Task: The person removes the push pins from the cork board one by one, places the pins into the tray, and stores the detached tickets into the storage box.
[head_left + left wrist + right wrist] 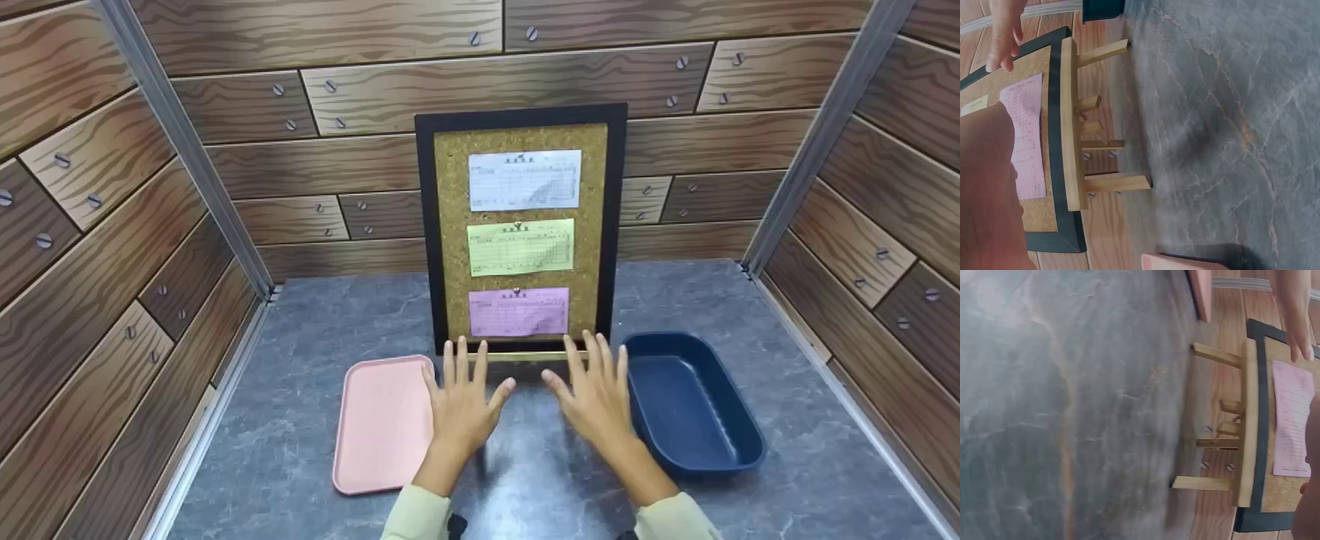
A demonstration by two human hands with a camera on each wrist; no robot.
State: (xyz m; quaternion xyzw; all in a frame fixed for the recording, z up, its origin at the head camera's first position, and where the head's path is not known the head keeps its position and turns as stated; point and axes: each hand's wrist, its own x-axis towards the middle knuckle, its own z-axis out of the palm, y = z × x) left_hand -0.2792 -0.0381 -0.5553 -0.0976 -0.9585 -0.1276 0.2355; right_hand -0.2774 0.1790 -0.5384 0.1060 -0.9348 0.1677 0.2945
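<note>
Both hands hover palm down with fingers spread, holding nothing. My left hand (463, 409) is over the right edge of a pink tray (382, 427). Beside the left rim of a dark blue bin (686, 405) is my right hand (600, 401). Ahead of them a black-framed cork board (454, 225) leans upright on a wooden easel (1075, 124). Pinned to it, top to bottom, are a white slip (525, 180), a yellow-green slip (521, 247) and a pink-purple slip (519, 311), each printed with a table. In the head view the fingertips reach the board's lower edge.
The grey marbled table (300, 390) is enclosed by wood-patterned walls (360, 105) at the back and both sides. Metal rails (172, 127) run along the corners. The easel's legs (1202, 482) stand on the table under the board.
</note>
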